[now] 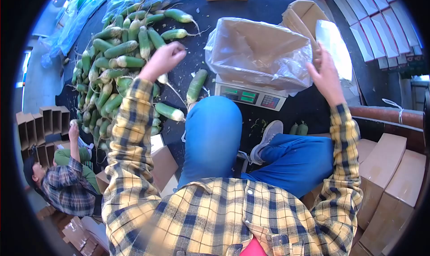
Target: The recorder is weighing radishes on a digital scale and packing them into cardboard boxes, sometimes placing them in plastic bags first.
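- Nearest the left hand, a green radish (pixel 155 37) lies in the upper left of the frame, its long axis slanting from upper left to lower right, its lower end reaching the outline of the hand
- Just below the wrist, a pale root end (pixel 163 79) points to the lower right and trails a thin tail; I cannot tell which radish it belongs to
- The left hand (pixel 165 60) is over the right side of the pile, its fingers curled in; I cannot tell whether it has hold of anything
- A single radish (pixel 196 86) lies right of the pile near the centre, long axis close to upright, top leaning right
- Another radish (pixel 169 111), below the left hand, lies nearly sideways, its pale end toward the right
- The radish pile (pixel 105 76) fills the upper left, its lengths pointing many ways
- A cardboard box (pixel 262 36) with a clear plastic liner (pixel 291 67) stands mouth up in the upper right of centre, long axis left to right, dipping slightly rightward
- The right hand (pixel 326 76) is at its right edge, part open, thumb and fingertips apart; I cannot tell whether it touches the film
- Under the box is a scale (pixel 248 96), keypad and displays toward the lower edge
- At lower left sits another person (pixel 67 184) in plaid
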A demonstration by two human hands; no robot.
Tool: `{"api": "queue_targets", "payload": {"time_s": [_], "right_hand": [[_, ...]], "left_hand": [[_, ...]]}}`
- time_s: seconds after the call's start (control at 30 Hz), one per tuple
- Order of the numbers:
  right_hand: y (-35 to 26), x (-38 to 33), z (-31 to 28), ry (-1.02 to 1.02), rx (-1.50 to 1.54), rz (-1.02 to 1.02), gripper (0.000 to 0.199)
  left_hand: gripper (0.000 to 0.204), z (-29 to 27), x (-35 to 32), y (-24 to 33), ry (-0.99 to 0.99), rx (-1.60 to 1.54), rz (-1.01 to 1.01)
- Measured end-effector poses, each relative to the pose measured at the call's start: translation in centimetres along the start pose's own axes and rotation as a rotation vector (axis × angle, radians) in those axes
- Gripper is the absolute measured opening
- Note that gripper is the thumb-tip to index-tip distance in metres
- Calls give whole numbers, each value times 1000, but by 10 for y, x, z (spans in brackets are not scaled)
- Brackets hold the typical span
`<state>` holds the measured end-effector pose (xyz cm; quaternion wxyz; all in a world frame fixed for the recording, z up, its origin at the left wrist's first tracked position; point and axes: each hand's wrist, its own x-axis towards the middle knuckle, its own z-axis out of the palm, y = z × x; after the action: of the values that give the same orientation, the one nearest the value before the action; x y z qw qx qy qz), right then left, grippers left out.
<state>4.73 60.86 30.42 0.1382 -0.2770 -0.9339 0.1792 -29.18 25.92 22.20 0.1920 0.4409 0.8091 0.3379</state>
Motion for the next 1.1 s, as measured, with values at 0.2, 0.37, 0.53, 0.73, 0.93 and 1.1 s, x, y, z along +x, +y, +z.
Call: {"api": "queue_targets", "payload": {"time_s": [0.2,0.37,0.53,0.73,0.93,1.1], "right_hand": [[-98,-38,-44,-2,100,-198,44],[-78,-35,-20,98,-95,-155,39],[-35,-15,-2,144,-285,-54,44],[-31,-3,23,-25,-155,68,57],[-12,-4,18,-44,-239,12,61],[0,-3,31,-13,-199,-54,65]], "left_hand": [[48,120,-95,-156,-188,330,-553],[75,214,-81,-152,-44,290,-696],[84,241,-64,-162,-2,256,-804],[68,207,-81,-214,-58,-350,-755],[53,155,-83,-144,-20,-1401,-822],[58,47,-92,-48,50,-1127,-387]]}}
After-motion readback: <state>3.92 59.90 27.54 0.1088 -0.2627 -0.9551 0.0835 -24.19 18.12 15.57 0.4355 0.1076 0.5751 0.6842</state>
